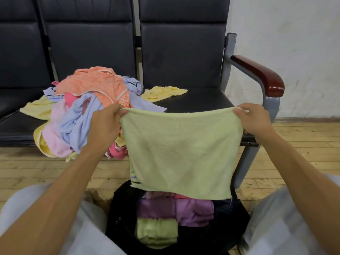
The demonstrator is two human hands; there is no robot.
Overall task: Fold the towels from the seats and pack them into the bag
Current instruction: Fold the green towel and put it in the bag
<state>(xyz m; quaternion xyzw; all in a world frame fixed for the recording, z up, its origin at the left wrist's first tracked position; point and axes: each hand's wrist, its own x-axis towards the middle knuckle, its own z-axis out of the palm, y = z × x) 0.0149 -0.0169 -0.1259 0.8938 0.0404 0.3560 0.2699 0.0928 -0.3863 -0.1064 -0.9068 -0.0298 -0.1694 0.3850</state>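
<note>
A pale green towel point(181, 153) is held spread above the black bag point(121, 208) at 6 o'clock; its top corners are pinched by the left hand point(105, 122) and right hand point(254, 119). The unfolded pile point(82, 111) lies on the seats point(198, 100) at 10 o'clock.

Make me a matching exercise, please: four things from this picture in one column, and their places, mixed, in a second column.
1 orange towel
2 purple towels
3 spread green towel
4 black bag

A on the wooden floor
B on top of the pile
C inside the bag
D held by left hand and right hand

Pairs: 1-B, 2-C, 3-D, 4-A.
</note>
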